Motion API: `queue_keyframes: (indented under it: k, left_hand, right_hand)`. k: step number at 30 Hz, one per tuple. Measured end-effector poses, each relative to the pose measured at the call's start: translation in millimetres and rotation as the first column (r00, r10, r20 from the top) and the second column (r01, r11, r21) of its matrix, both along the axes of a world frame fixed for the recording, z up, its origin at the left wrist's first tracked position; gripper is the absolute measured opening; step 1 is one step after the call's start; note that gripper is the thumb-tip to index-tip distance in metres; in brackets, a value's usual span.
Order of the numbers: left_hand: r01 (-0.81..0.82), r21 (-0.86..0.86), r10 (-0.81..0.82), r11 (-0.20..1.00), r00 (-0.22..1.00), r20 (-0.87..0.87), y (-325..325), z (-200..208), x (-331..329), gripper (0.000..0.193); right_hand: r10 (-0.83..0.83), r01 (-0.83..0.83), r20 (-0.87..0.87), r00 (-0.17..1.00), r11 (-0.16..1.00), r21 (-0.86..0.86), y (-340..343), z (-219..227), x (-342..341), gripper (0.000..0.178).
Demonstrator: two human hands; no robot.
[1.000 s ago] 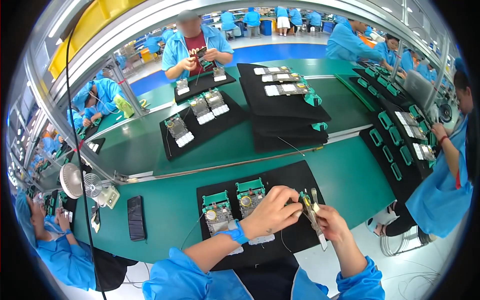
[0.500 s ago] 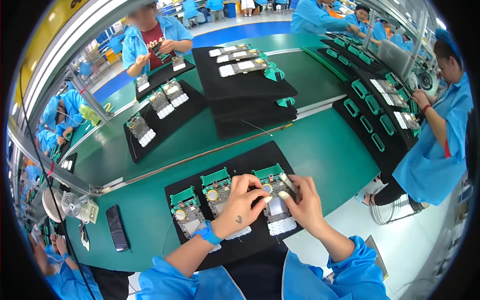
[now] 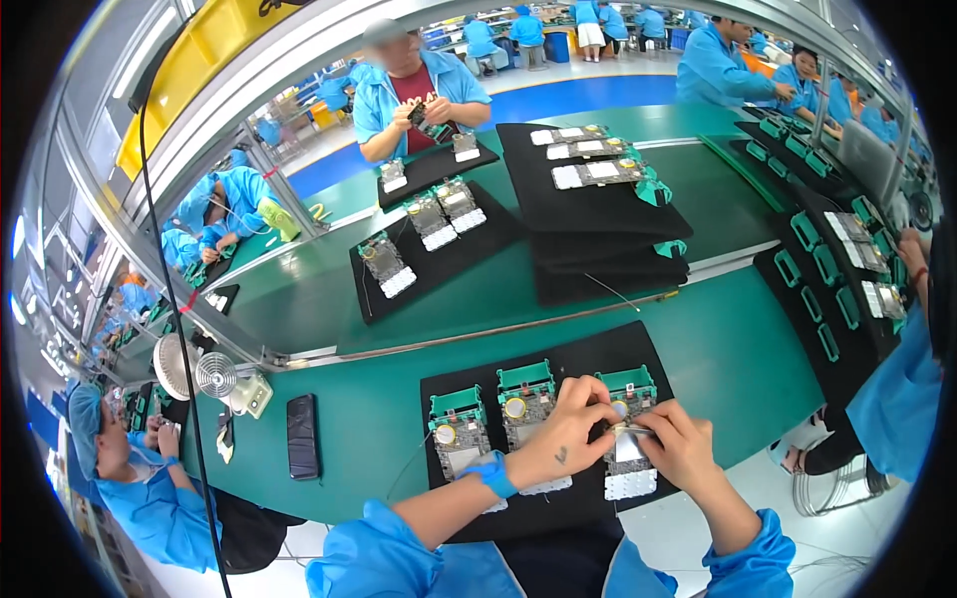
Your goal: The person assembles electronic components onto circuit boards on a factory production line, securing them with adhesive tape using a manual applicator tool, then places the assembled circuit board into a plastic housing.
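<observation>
Three circuit boards in green frames lie in a row on a black mat [image 3: 558, 506]. My hands meet over the right board [image 3: 630, 482], which has a silver plate and a round yellow-rimmed part [image 3: 618, 409]. With closed fingertips, my left hand [image 3: 566, 436] presses at its upper half; what they pinch is hidden. My right hand [image 3: 688, 448] grips a slim metallic tool [image 3: 632, 430] that lies across the board. Beneath my left hand and wrist the middle board [image 3: 516, 407] is partly covered. The left board [image 3: 463, 456] rests beside my blue wristband.
A black phone [image 3: 303, 437] and a small fan [image 3: 216, 376] sit on the green table at left. Beyond the rail [image 3: 478, 328], more boards lie on black mats [image 3: 498, 234]. Co-workers stand across the table and at both sides.
The whole view has swung left, so the scene sits further right and lower. My right fingers have come down closer to my left ones, and the tool has turned from upright to nearly level.
</observation>
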State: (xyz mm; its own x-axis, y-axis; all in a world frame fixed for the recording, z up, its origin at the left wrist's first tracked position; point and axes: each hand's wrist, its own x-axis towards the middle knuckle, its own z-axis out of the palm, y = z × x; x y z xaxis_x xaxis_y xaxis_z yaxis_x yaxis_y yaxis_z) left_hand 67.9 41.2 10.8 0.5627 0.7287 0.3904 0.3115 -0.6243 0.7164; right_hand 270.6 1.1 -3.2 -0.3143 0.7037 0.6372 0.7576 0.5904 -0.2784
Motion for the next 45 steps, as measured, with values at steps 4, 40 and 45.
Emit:
queue_keyframes:
  k: [4, 40, 45]
  left_hand:
    - [-0.013, 0.087, 0.012, 0.996, 1.000, 0.007, -0.3, 1.2, 2.0, 0.017]
    - [0.052, 0.190, -0.041, 0.980, 0.997, -0.060, 6.8, -1.6, -4.8, 0.023]
    - [0.053, 0.179, -0.038, 0.982, 0.996, -0.084, 6.6, 1.9, -1.2, 0.022]
  right_hand:
    - [0.017, -0.033, -0.110, 0.994, 0.989, -0.145, 2.0, 0.0, -1.4, 0.027]
    - [0.092, -0.102, -0.062, 0.994, 0.976, -0.191, 10.8, 0.6, 0.4, 0.025]
    - [0.072, -0.096, -0.094, 0.993, 0.953, -0.288, 5.8, 4.2, -1.0, 0.025]
